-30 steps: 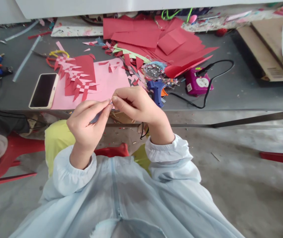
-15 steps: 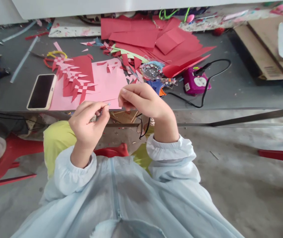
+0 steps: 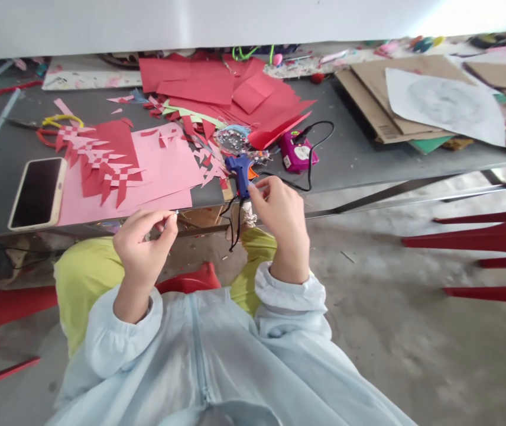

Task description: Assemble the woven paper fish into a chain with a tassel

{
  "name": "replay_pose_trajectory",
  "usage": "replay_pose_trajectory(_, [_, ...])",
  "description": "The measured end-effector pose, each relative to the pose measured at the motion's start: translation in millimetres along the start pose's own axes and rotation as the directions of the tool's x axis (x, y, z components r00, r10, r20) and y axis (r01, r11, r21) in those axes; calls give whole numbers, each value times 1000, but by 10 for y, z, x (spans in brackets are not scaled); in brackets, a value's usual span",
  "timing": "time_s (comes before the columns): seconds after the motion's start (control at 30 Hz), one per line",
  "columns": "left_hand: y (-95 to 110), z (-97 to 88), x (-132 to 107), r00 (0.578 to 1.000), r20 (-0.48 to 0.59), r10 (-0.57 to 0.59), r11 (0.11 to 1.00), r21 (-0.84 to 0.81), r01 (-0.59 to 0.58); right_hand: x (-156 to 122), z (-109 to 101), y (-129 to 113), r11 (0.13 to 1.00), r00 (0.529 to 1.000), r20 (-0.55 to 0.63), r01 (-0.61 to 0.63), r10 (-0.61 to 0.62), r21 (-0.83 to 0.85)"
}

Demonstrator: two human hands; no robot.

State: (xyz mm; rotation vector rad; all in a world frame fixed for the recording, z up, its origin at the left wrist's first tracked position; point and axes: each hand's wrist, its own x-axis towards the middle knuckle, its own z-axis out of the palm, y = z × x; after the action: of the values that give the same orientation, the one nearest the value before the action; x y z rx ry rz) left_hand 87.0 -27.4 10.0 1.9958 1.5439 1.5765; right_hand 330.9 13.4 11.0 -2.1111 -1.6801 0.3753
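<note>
My left hand (image 3: 146,239) is held just in front of the table edge, thumb and forefinger pinched on a tiny pale-blue piece (image 3: 176,212), too small to name exactly. A blue glue gun (image 3: 239,171) with an orange trigger lies at the table's front edge, its cord hanging down. Beside its handle is my right hand (image 3: 279,210), fingers loosely bent and apart, one fingertip at or touching the handle. The handle shows uncovered, not wrapped by the fingers. Woven red and pink paper strips (image 3: 102,157) rest on pink paper (image 3: 164,160) beyond my left hand.
A phone (image 3: 38,192) and scissors (image 3: 53,124) lie left. Red paper sheets (image 3: 217,83) are piled behind a clear dish of beads (image 3: 233,139). A magenta box (image 3: 297,151) with a plugged-in black cord stands right, before cardboard (image 3: 363,106). Red stools (image 3: 479,236) stand on the floor.
My right hand has moved from above the table edge to the glue gun's handle, its fingers loosening. My left hand keeps its pinch. The view has swung to the right.
</note>
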Motion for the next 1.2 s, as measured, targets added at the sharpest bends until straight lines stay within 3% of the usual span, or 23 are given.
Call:
replay_pose_trajectory(0.23, [-11, -66, -29, 1000, 14, -18, 1000, -5, 18, 138, 197, -316, 984, 993, -29, -114, 111, -138])
replay_pose_trajectory(0.43, [-2, -164, -67, 1000, 7, 12, 1000, 28, -12, 245, 252, -333, 967, 988, 21, -145, 153, -211])
replay_pose_trajectory(0.57, [-33, -254, -92, 1000, 7, 1, 999, 47, -1, 291, 328, -309, 963, 988, -14, -156, 157, -222])
replay_pose_trajectory(0.8, [-128, -447, -148, 986, -8, -168, 984, -70, 167, 242, 378, -283, 974, 992, -104, -89, 68, -206])
replay_pose_trajectory(0.9, [-133, -511, -161, 954, -13, -301, 934, -206, 292, 131, 316, -264, 985, 985, -164, -70, 44, -156])
replay_pose_trajectory(1.03, [-146, -553, -199, 876, 44, -480, 804, -377, 460, -108, 185, -273, 999, 984, -177, -32, 25, -36])
replay_pose_trajectory(1.13, [-167, -556, -241, 810, 117, -574, 689, -466, 555, -315, 109, -350, 985, 988, -153, 54, -29, 161])
replay_pose_trajectory(1.2, [-168, -556, -262, 784, 148, -603, 633, -510, 582, -437, 93, -439, 917, 994, -69, 106, -86, 384])
